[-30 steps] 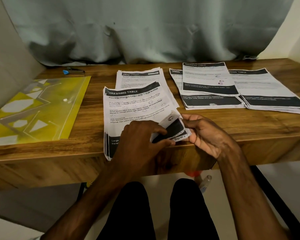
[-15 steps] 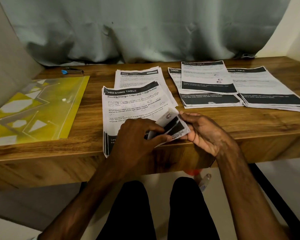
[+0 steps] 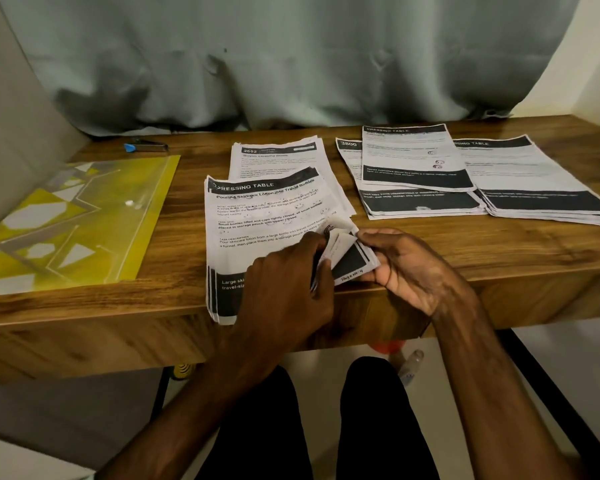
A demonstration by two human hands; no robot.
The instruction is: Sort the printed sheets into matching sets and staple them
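Two hands [image 3: 284, 282] [image 3: 413, 268] on one stack [image 3: 257, 216]

Four paper stacks [image 3: 257, 216] lie right of the one yellow folder [image 3: 73, 220] (one stapler [image 3: 146, 146] behind it) on one worktop [image 3: 174, 271].

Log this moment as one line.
left hand: grips lifted corner sheets of near stack | right hand: pinches same corner | stapler: far left, untouched

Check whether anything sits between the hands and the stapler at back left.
Nothing upright. The left hand and right hand hold a corner of the near stack; from there to the stapler lies bare table, with the flat yellow folder just beside the path.
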